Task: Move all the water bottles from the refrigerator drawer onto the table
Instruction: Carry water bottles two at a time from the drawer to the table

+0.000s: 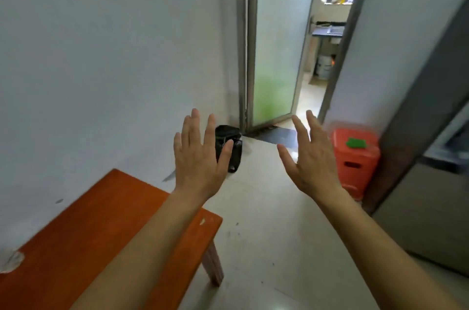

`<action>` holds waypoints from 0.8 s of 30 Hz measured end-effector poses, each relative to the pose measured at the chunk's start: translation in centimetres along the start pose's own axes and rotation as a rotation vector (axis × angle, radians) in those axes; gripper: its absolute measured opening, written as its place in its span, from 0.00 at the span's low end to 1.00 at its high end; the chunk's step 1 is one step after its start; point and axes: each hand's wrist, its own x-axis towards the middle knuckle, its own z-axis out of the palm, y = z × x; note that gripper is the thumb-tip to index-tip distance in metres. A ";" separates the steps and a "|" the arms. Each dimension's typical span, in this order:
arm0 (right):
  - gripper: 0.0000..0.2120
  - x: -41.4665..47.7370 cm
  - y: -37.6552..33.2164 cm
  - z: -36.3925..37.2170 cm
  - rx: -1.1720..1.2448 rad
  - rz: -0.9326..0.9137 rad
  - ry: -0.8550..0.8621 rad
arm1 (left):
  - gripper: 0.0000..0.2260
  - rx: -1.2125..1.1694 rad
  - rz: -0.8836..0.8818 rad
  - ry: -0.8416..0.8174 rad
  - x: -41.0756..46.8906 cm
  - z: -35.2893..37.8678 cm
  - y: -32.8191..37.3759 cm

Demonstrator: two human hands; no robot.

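Head view, the only one.

Hands: left hand [197, 165] and right hand [314, 165] are both raised at mid-frame, backs to the camera. Fingers are straight and spread, and neither holds anything.

Task objects: no water bottles are visible anywhere in the frame. The refrigerator [431, 208] is a grey cabinet at the far right, to the right of the right hand and nearer the camera. A dark gap shows partway up its front, but I cannot tell whether that is the drawer, or whether the drawer is open.

Destination: the orange wooden table [63, 233] lies below and left of the left hand, under the left forearm. Its long axis runs from the near left toward the hands.

Other: a red plastic stool [355, 170] stands just right of the right hand, between that hand and the refrigerator.

Judgement: no bottle has been fetched yet. The refrigerator is on the right-hand side, so the right hand is nearer and the next move is a turn to the right. The left hand is nearer the table for set-down.
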 end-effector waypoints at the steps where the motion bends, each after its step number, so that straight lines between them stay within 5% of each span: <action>1: 0.33 -0.8 2.9 -2.1 -0.013 0.041 0.019 | 0.30 -0.014 0.049 -0.014 -0.1 1.0 3.5; 10: 0.33 -8.2 23.0 -15.9 -0.175 0.378 0.148 | 0.32 -0.139 0.442 -0.132 0.0 8.5 27.3; 24: 0.33 -10.8 49.2 -23.6 -0.442 0.719 0.052 | 0.34 -0.303 0.703 -0.357 5.5 29.6 57.4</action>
